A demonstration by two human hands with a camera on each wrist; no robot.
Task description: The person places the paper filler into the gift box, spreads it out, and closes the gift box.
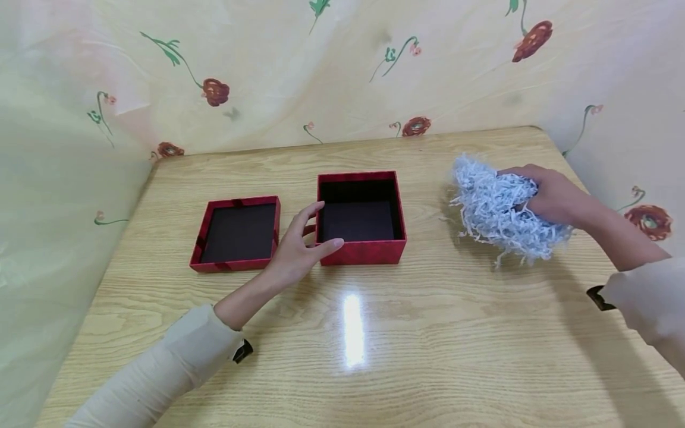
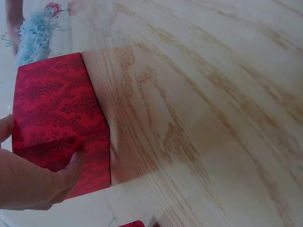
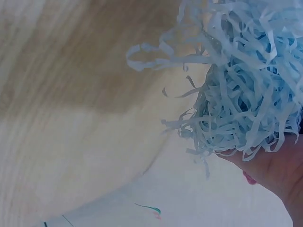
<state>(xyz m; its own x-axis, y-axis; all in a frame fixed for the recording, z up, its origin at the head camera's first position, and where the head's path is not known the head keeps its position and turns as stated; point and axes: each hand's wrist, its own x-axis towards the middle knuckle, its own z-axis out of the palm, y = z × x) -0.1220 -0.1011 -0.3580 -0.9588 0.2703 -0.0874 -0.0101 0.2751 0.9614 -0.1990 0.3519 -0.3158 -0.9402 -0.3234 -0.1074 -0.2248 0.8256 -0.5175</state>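
My left hand (image 1: 295,252) holds the near left corner of a red box (image 1: 364,252). Its thumb lies along the front wall, and its fingers reach along the left side. The box stands upright without a lid, showing a black inside with nothing in it. In the left wrist view the box's red wall (image 2: 61,104) carries a dark ornate pattern. On the right, my right hand (image 1: 553,193) grips a big tangled bundle of pale blue shredded paper (image 1: 495,205) above the table. Strands hang loose below it, and the paper hides most of the fingertips in the right wrist view.
A shallow red lid (image 1: 235,266) lies left of the box, its black inside facing up. Both rest on a light wooden table (image 1: 428,345). Flowered sheeting (image 1: 321,77) surrounds its back and sides. A few paper scraps lie near the bundle.
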